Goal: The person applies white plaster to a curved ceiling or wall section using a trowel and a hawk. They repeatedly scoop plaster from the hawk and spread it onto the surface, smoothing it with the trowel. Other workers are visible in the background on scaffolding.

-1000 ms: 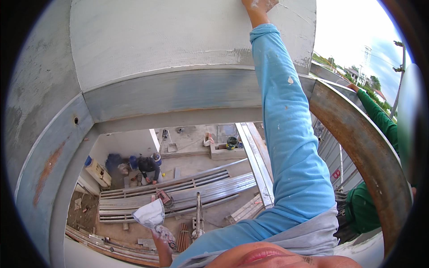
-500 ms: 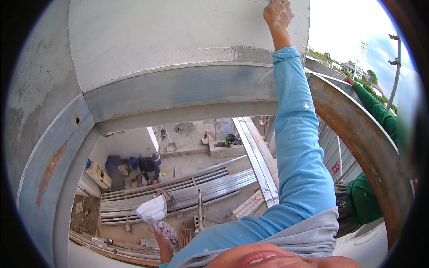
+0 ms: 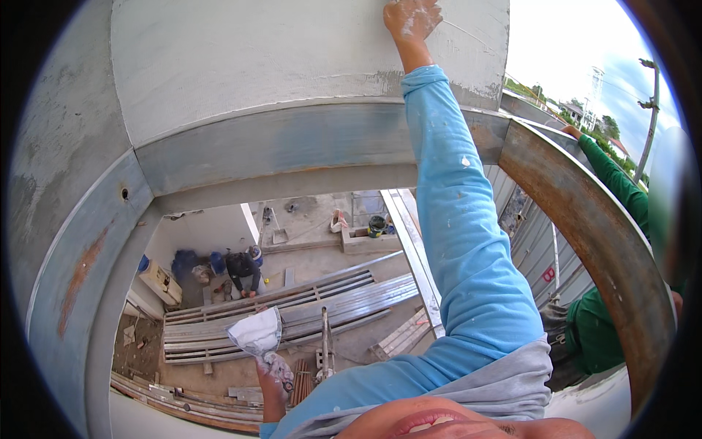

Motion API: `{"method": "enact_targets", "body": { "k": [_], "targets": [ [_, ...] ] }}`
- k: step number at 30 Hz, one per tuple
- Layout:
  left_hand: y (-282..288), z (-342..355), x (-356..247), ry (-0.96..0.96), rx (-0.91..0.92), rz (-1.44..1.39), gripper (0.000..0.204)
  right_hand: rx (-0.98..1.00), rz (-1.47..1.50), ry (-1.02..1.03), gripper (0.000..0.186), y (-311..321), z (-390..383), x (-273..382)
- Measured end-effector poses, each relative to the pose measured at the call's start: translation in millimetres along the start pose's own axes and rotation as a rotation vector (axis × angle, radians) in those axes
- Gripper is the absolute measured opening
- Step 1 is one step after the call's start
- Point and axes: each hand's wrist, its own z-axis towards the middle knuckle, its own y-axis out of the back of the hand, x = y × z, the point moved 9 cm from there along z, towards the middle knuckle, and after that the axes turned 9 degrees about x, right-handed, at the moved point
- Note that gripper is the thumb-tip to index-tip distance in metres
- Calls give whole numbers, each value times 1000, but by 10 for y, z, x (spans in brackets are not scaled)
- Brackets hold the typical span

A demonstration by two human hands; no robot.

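My right hand (image 3: 413, 20), smeared with white, is closed high against the grey-white wall (image 3: 256, 62) at the top of the view. Whatever it grips is hidden or cut off by the upper edge. Low at the left, my left hand (image 3: 275, 368), caked with plaster, grips a broad flat plastering blade (image 3: 273, 347). White plaster (image 3: 256, 329) covers most of its face. The blade stands apart from the wall, over the drop below.
Steel beams (image 3: 292, 144) frame an opening in front of me. Far below, a person (image 3: 243, 272) crouches by long metal profiles (image 3: 351, 300). Beyond the rusty beam (image 3: 585, 212) at right is a co-worker in a green sleeve (image 3: 610, 167).
My right hand has swept left along the wall, its forearm following. My left hand and the loaded blade have shifted slightly right, and the blade has tilted.
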Motion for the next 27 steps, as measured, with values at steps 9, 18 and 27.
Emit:
{"method": "enact_targets", "body": {
  "k": [9, 18, 27],
  "targets": [
    [-73, -57, -79, -68, 30, 2, 24, 311, 444, 374, 27, -29, -746, 1457],
    [366, 93, 397, 13, -11, 12, 36, -10, 375, 563, 35, 726, 1747, -937],
    [-200, 216, 841, 10, -31, -45, 40, 25, -141, 556, 26, 27, 3069, -723]
  ]
}}
